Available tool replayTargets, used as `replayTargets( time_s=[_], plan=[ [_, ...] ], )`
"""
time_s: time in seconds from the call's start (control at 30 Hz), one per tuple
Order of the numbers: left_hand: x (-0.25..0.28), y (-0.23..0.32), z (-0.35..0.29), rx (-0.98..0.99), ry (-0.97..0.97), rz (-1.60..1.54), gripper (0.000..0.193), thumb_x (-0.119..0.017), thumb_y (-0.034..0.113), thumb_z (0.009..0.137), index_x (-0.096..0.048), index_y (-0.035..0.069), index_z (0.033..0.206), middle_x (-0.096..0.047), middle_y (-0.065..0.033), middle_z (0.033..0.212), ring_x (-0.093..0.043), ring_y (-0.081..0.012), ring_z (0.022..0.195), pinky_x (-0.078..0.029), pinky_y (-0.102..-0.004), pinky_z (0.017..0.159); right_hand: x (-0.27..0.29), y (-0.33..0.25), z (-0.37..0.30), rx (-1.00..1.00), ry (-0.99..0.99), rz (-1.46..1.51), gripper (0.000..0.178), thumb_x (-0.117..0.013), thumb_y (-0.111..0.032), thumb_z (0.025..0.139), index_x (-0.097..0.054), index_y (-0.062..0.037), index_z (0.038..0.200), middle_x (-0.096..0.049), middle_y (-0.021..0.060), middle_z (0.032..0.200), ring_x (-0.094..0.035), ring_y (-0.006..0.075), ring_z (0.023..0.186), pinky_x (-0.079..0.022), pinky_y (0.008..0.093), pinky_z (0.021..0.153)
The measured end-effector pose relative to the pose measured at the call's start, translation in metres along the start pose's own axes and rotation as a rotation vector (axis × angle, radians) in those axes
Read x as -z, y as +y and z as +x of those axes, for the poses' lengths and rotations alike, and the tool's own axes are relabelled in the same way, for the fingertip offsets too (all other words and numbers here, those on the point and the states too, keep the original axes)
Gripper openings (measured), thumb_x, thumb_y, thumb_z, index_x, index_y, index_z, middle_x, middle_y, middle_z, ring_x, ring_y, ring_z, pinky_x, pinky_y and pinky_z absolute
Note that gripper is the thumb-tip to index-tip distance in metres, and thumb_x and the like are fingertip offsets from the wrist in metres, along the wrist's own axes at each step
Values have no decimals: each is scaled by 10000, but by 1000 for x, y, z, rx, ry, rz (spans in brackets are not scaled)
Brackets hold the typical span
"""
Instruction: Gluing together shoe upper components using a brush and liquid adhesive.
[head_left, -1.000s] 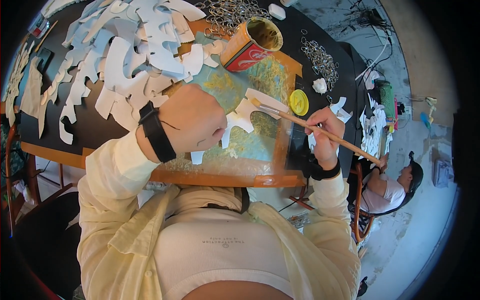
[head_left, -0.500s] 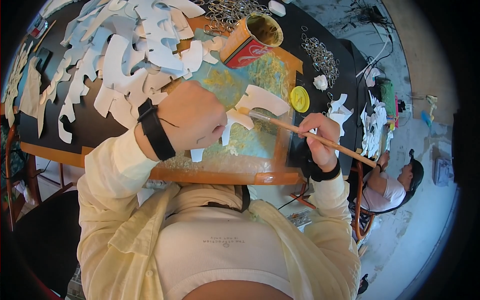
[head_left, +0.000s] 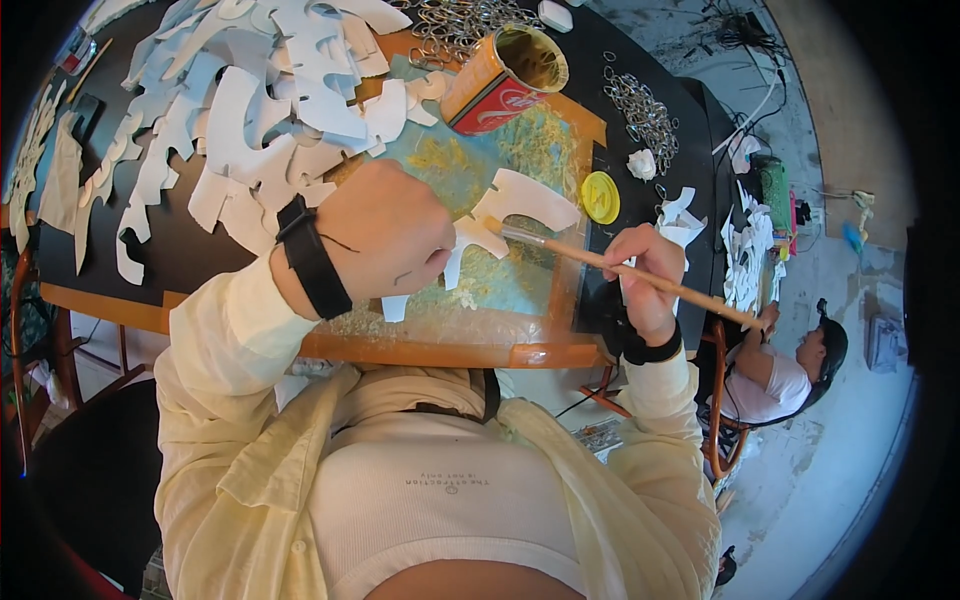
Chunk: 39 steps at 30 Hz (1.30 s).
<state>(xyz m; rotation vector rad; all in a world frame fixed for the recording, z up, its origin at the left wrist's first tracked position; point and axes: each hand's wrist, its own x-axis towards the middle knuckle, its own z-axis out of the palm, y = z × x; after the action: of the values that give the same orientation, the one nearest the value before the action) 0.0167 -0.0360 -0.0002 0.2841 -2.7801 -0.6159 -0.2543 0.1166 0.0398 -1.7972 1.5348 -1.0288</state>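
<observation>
My right hand point(head_left: 645, 275) is closed round the wooden handle of a paintbrush point(head_left: 572, 250). The brush's bristles rest on a white curved cut-out piece point(head_left: 530, 198) lying on the glue-smeared board point(head_left: 490, 312). Curled into a fist, my left hand point(head_left: 390, 225) bears down on the cut-out work; its fingertips are hidden under the hand. White parts point(head_left: 462, 255) stick out from beneath it, beside and below the fist. Beyond the hands stands a red and yellow tin can point(head_left: 500, 85), its inside coated with yellowish glue.
White cut-out pieces point(head_left: 290, 100) are heaped at the far left. Metal rings point(head_left: 640, 110) lie at the far right, and a yellow lid point(head_left: 600, 197) nearer. A crumpled white wad point(head_left: 641, 165) sits beside the rings. Another person point(head_left: 775, 370) sits at the right.
The brush and my right hand have shifted slightly to the right, the bristles sliding along the white piece. My left hand has stayed in place.
</observation>
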Motion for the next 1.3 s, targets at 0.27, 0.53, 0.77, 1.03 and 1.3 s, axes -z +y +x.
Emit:
replayTargets(
  time_s=[0.27,0.53,0.77,1.03,1.3],
  plan=[
    [-2,-1,0,1,16,-7,166,-618,205,694,-584,125,553,-514,-87,516,-527,-305,526,-399,-379,549,2,5,9,-87,205,347,300,-552,-299,818,-522,0,814,-543,55,690,-528,93,559,-416,205,489],
    [-4,-1,-1,5,30,16,127,-621,204,692,-629,150,578,-536,-77,520,-538,-292,526,-403,-372,563,-11,6,11,-138,127,244,233,-553,-238,825,-524,-6,831,-547,46,701,-523,86,581,-421,202,537],
    [0,0,0,9,-11,-2,119,-635,175,654,-663,80,589,-570,-121,537,-570,-309,524,-456,-379,538,-13,9,12,-27,261,284,271,-553,-263,857,-526,3,905,-559,60,771,-546,102,669,-438,215,606],
    [-4,-1,-1,19,16,3,149,-612,202,689,-601,148,551,-520,-78,507,-526,-300,517,-394,-372,558,-10,10,6,-64,159,160,260,-558,-251,832,-534,6,858,-543,54,713,-532,105,627,-428,216,581],
    [-4,0,0,23,7,-2,172,-610,210,688,-576,137,536,-510,-84,506,-522,-309,521,-392,-379,557,-1,8,8,-32,181,163,243,-550,-220,807,-539,22,809,-529,51,663,-510,99,585,-402,210,540]
  ],
)
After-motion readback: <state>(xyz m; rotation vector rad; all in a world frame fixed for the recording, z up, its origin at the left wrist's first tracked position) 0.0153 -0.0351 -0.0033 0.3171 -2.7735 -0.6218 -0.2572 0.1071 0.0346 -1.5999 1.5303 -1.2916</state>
